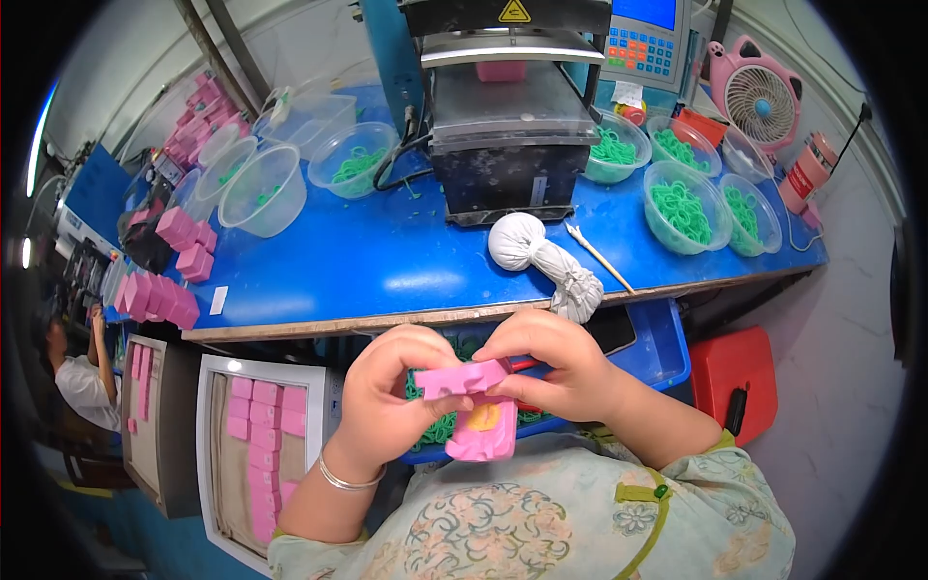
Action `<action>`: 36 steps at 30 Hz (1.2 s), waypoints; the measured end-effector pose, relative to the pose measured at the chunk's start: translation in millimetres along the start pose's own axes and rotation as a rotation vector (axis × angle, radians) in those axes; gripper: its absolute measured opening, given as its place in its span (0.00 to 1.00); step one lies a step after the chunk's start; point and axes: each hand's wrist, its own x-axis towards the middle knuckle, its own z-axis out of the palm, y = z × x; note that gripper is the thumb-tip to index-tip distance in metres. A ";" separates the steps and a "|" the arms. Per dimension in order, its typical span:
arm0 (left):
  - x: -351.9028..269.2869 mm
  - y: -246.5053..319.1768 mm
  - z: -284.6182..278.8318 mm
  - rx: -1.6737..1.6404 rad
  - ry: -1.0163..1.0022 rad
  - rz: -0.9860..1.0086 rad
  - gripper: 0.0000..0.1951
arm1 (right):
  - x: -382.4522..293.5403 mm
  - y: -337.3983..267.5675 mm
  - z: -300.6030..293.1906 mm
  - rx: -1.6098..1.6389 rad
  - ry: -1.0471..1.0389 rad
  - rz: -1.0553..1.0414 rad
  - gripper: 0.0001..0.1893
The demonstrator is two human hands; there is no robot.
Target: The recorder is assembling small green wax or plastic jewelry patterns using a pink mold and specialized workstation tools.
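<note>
My left hand (377, 399) grips a pink rubber mould half (451, 381) between thumb and fingers. At its other end, my right hand (554, 359) pinches the same piece. Just below it is a second pink mould half (478, 444), with a yellowish patch on its inner face; whether the halves are joined is hidden. Thin red handles (525, 365) show beside my right fingers, and I cannot tell whether they are held. Beneath the hands lies a blue bin (665, 348) holding many green ring-like pieces (435, 433).
On the blue table (348, 279) stand a black clamping machine (511, 174), a tied white cloth bag (516, 241), a brush (600, 259) and bowls of green rings (681, 214). Pink blocks (264, 438) fill a white-framed box at left. A red container (732, 377) stands right; a person (87, 384) sits far left.
</note>
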 end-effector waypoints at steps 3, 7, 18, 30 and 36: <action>0.8 2.4 7.8 -0.147 0.082 -0.197 0.13 | 0.0 -0.8 5.1 0.118 -0.021 0.096 0.13; -0.3 2.9 10.8 0.062 0.058 -0.133 0.14 | -0.6 1.0 7.7 0.078 0.033 0.116 0.12; -2.8 -22.9 27.1 -0.522 0.155 -0.376 0.16 | -9.8 13.0 23.5 0.113 0.127 0.418 0.14; -8.5 -32.6 30.2 -0.460 0.034 -0.429 0.26 | -3.5 7.3 16.3 -0.210 0.169 0.122 0.13; -18.2 -34.6 29.0 -0.311 0.060 -0.240 0.26 | -3.0 7.5 11.0 -0.020 0.123 0.532 0.15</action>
